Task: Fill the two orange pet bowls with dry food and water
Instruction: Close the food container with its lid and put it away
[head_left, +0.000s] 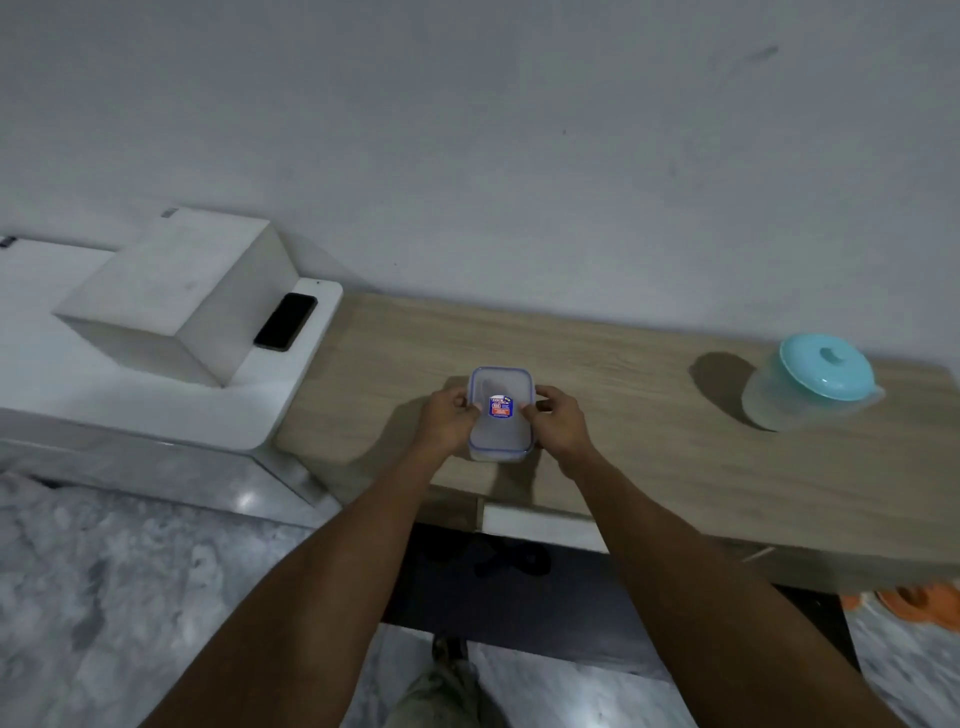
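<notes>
Head view: plastic container (501, 413) sits centre on the table (649, 457). I note left hand (448, 418) pinching its 9 o'clock edge, right hand (558, 423) its 3 o'clock edge. Judged light, rigid, slick; grip the side walls. At 4 o'clock, orange bowls (914, 603), partly hidden.

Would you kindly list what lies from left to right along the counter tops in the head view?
White box → black phone → left hand → lidded clear container → right hand → jug with teal lid.
</notes>
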